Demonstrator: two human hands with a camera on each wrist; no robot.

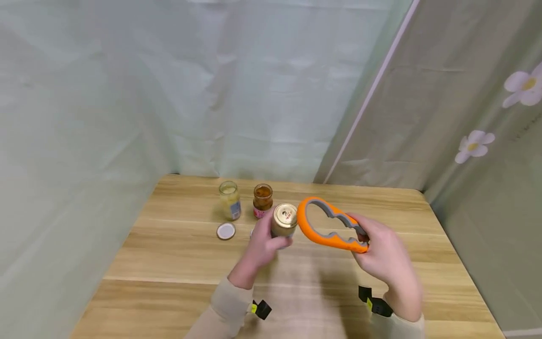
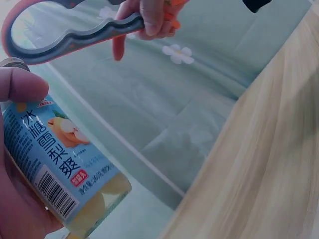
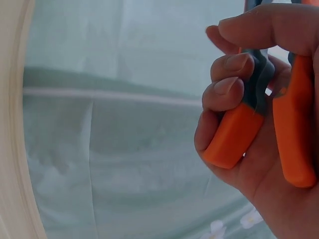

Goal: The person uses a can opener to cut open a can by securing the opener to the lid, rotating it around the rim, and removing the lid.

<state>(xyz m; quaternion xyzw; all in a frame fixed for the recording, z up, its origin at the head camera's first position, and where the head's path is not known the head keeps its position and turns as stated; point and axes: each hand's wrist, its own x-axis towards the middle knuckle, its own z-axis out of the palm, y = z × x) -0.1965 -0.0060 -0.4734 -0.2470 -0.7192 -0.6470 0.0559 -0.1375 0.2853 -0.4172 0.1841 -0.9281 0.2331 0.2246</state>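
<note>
My left hand (image 1: 262,241) grips a glass jar (image 1: 284,217) with a gold lid, held above the table. In the left wrist view the jar's blue label (image 2: 55,149) shows pear pictures and a barcode, with pale fruit pieces inside. My right hand (image 1: 383,247) holds an orange and grey jar opener (image 1: 315,231) by its two handles, fingers curled round them in the right wrist view. The opener's rounded loop is beside the gold lid in the head view; whether they touch I cannot tell.
Behind the left hand stand an uncapped jar (image 1: 230,201) with pale contents and an uncapped jar (image 1: 263,200) of brown contents with a pink label. A white-lined lid (image 1: 226,231) lies on the wooden table (image 1: 169,263). Curtains (image 1: 262,94) hang around the table's back and sides.
</note>
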